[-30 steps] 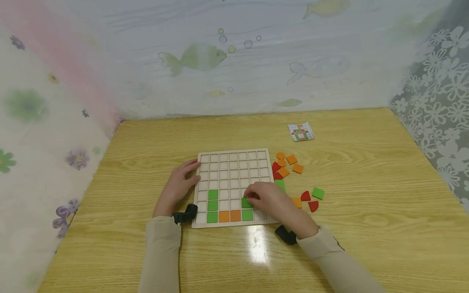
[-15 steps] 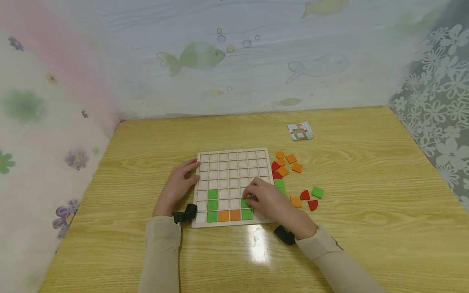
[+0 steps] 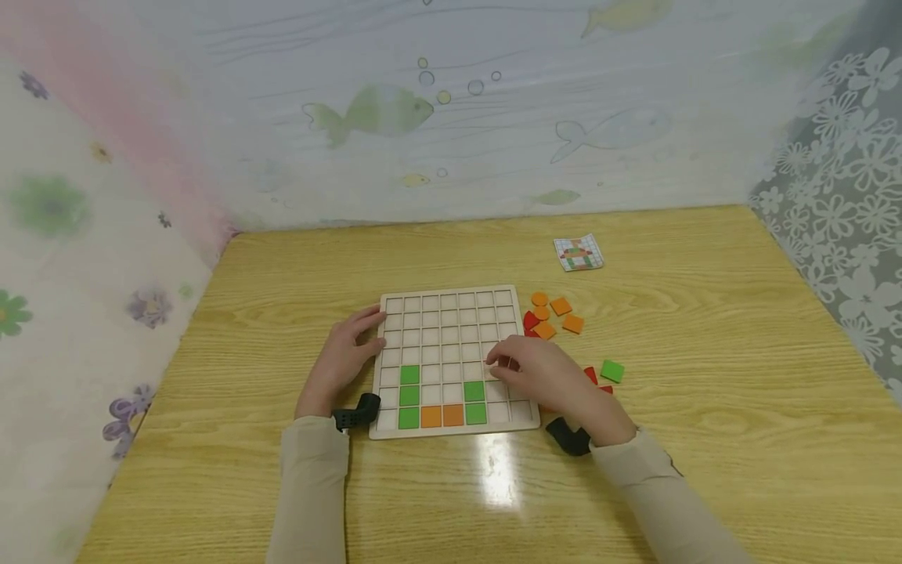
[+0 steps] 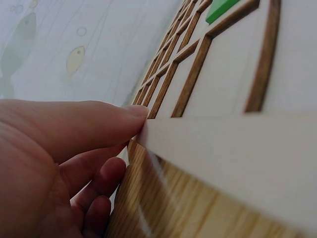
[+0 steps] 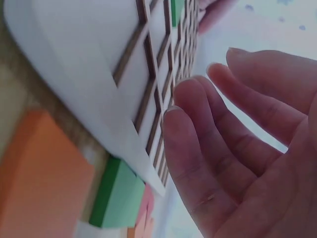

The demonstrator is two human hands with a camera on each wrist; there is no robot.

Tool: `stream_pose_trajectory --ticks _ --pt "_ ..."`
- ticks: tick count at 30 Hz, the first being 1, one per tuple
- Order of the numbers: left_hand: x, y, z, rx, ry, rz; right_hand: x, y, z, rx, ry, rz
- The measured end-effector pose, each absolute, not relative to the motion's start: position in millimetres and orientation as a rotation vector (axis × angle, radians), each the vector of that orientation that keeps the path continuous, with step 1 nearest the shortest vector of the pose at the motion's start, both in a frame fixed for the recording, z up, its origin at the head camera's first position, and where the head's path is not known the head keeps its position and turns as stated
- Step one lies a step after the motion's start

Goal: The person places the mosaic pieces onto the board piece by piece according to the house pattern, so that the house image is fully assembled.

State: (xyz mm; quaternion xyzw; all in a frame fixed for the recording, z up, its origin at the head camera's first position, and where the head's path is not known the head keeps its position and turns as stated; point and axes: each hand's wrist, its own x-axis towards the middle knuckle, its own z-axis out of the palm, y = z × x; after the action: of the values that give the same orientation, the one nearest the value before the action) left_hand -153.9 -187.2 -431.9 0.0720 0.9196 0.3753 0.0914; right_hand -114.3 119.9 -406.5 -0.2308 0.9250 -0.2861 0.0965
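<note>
A wooden grid board (image 3: 449,334) lies on the table. Three green square tiles (image 3: 409,395) fill part of a column on its left. Two orange square tiles (image 3: 431,416) lie along the bottom row, with two more green square tiles (image 3: 474,391) stacked in the column to their right. My left hand (image 3: 340,362) touches the board's left edge, its thumb (image 4: 119,119) at the rim in the left wrist view. Above the board's right side hovers my right hand (image 3: 543,376); its fingers (image 5: 185,144) are loosely bent, with nothing between them and the thumb.
Orange discs (image 3: 539,299), orange squares (image 3: 573,323) and red quarter-round pieces (image 3: 531,320) lie right of the board. A loose green square (image 3: 612,371) is farther right. A small pattern card (image 3: 579,253) lies behind them. Walls border the table's back and left.
My right hand has let go of the upper green square tile in the right column and drawn back to the right. That tile lies in its cell. My left hand has stayed in place.
</note>
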Motion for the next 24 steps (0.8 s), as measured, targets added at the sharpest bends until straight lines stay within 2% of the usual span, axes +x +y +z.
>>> stream_pose_trajectory --ticks 15,24 --pt "-146.7 -186.3 -423.9 0.186 2.739 1.104 -117.2 149.8 -393.6 -0.701 2.674 -0.915" --pt "-147.3 -186.4 -424.3 0.186 2.743 1.104 -123.4 170.0 -390.4 -0.612 2.657 -0.918"
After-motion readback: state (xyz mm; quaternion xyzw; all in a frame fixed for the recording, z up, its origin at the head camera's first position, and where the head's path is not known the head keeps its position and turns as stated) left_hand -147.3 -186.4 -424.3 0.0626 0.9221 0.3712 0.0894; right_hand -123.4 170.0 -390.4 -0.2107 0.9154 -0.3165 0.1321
